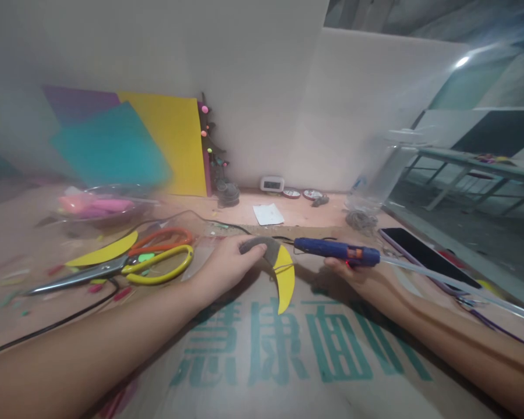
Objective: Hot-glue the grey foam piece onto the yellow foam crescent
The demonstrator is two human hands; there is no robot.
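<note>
My left hand pinches the grey part of a crescent-shaped craft piece. Its lower half is bright yellow and tapers to a point, with a thin strand across the join. In my right hand is a blue hot glue gun, its nozzle pointing left, close to the crescent's upper edge. A small red light shows under the glue gun, and a long clear glue stick sticks out of its back. I cannot tell whether the nozzle touches the piece.
On the left lie scissors, a yellow cut-out crescent and scattered scraps. A clear bowl with pink pieces stands behind, near coloured sheets. At right is a phone. A small digital clock and a white paper are at the back.
</note>
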